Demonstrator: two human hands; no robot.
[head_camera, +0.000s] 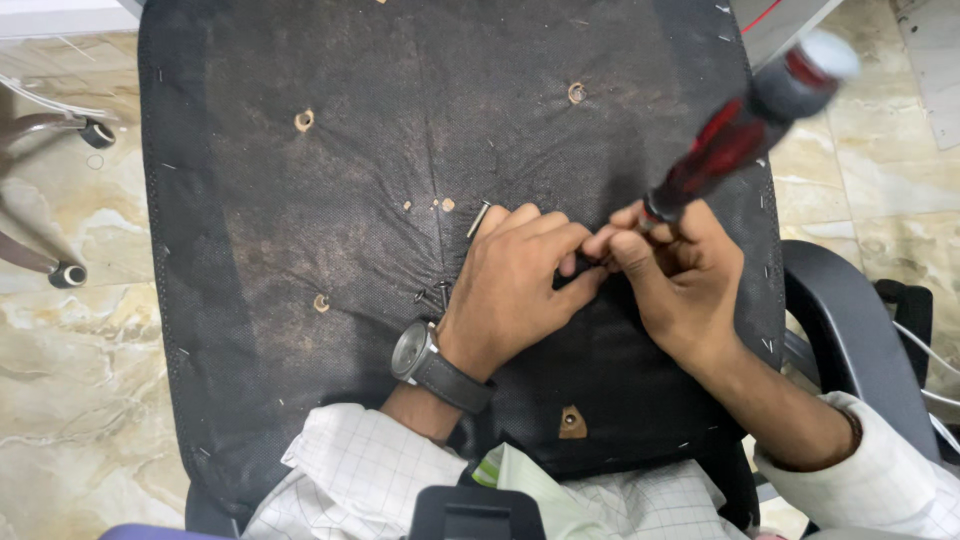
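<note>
Hands: left hand (515, 285) curled, pinching the spot | right hand (675, 275) gripping screwdriver (735, 135), handle toward 1 o'clock | tip on upturned chair seat (300, 220) at centre-right | advice: keep shaft steady, press firmly.

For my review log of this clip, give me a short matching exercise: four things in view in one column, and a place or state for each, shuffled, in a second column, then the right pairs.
Things:
1. screwdriver
2. wristwatch
3. loose screw
4. castor wheel

Places or states:
A. lying on the dark fabric beside the left hand
B. on the marble floor, left of the upturned chair seat
C. gripped in the right hand, red and black handle pointing up and away
D. strapped around the left wrist

Pairs: 1-C, 2-D, 3-A, 4-B
</note>
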